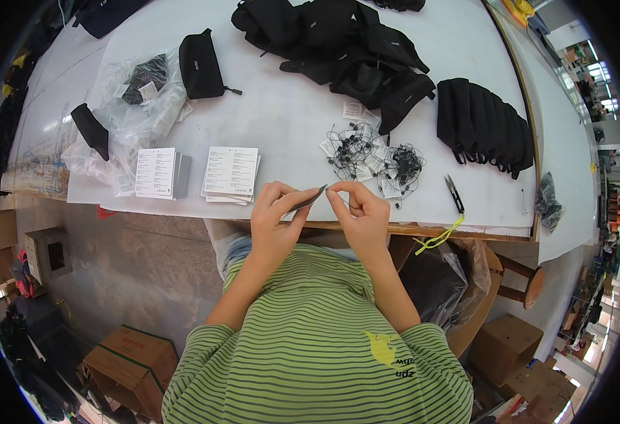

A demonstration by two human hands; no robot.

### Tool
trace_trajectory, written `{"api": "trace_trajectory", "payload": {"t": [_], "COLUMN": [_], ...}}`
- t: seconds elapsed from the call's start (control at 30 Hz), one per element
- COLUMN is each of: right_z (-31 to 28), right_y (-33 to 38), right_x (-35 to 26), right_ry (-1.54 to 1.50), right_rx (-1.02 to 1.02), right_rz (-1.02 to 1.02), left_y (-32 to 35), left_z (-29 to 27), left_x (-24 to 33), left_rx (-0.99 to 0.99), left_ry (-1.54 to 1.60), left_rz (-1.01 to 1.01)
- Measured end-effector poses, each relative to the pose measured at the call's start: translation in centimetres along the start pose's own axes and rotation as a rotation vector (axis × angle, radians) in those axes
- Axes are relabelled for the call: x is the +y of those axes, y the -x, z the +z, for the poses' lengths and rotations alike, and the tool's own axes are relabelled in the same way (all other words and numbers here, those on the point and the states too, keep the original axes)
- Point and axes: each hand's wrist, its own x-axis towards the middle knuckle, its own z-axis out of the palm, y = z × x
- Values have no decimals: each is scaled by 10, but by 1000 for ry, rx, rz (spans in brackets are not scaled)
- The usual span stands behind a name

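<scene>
The person wears a green, dark-striped long-sleeved knit shirt (310, 332) with sleeves pushed up above the elbows, a yellow animal print (383, 348) on its chest, and pale jeans (236, 247).

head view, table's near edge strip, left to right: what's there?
Left card stack → right card stack → left hand → grey card → right hand → snips
</scene>
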Motion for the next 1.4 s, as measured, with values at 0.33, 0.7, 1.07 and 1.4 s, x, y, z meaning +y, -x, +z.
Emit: {"api": "trace_trajectory", "payload": {"t": [0.33, 0.7, 1.07, 1.4], "right_z": [3, -25, -26, -52], "right_y": [3, 6, 7, 26], "right_x": [-2, 12, 31, 27], "right_ry": [-71, -22, -109, -131], "right_rx": [63, -322, -360, -215], "right_rz": [-15, -15, 76, 190], "left_y": [0, 8, -21, -209], "left_z": [1, 4, 25, 73], "left_x": [-2, -22, -23, -168], "left_rx": [-26, -507, -498, 7], "left_ry": [152, 726, 460, -707], "left_rz": [-56, -547, -390, 183]}}
